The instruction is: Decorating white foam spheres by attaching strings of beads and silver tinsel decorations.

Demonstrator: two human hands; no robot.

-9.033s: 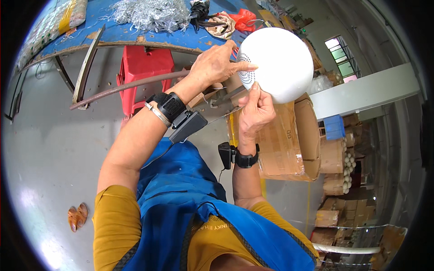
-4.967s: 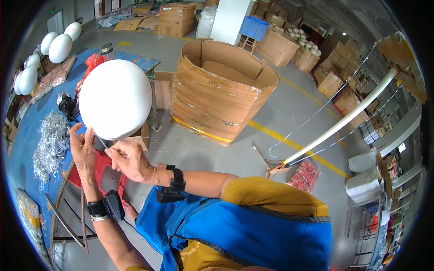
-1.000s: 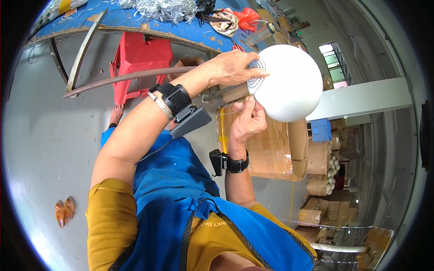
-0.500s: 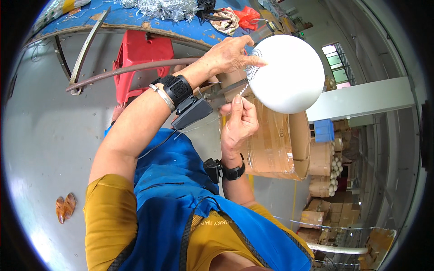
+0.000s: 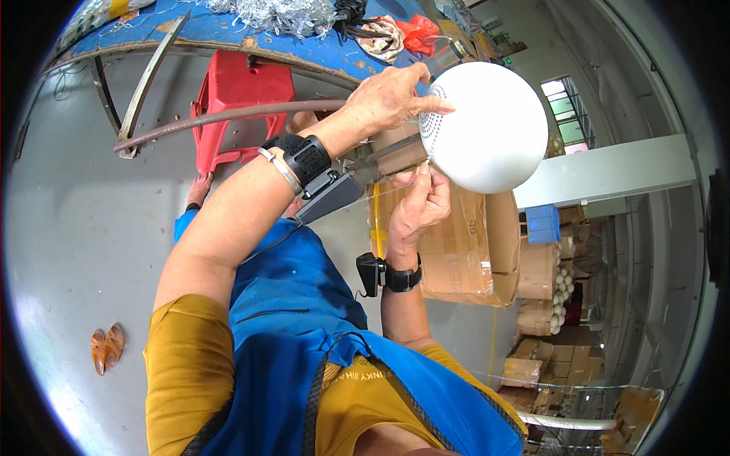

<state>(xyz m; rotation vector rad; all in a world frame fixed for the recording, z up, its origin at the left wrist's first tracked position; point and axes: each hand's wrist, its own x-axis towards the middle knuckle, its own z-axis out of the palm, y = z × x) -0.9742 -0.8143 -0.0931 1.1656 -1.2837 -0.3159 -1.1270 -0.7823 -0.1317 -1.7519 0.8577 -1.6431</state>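
1. We see our left hand (image 5: pixel 391 99) reaching up across the view, fingers spread and laid over the perforated patch of a white globe (image 5: pixel 487 125); the fingertips press on its surface, so the hand steadies it rather than closing round it.
2. Our right hand (image 5: pixel 422 209) sits just below the globe, thumb and fingers pinched together at its lower left edge. They seem to nip something thin there, but it is too small for us to tell what.
3. The globe is held up in the air between the two hands, at the upper right of the view. It is smooth, matte white and round, with a circular field of small holes on the side facing us.
4. Both wrists carry black bands with small dark units; the left also has a metal bangle (image 5: pixel 272 166). A dark flat device (image 5: pixel 334 196) hangs under the left wrist.
5. Behind the right hand stands a big open carton (image 5: pixel 471 251).
6. Farther out we see a red stool (image 5: pixel 239 102) under the edge of a blue table (image 5: pixel 228 26), with a heap of silver wire (image 5: pixel 281 11) on it.
7. The grey floor (image 5: pixel 68 228) lies to our left.
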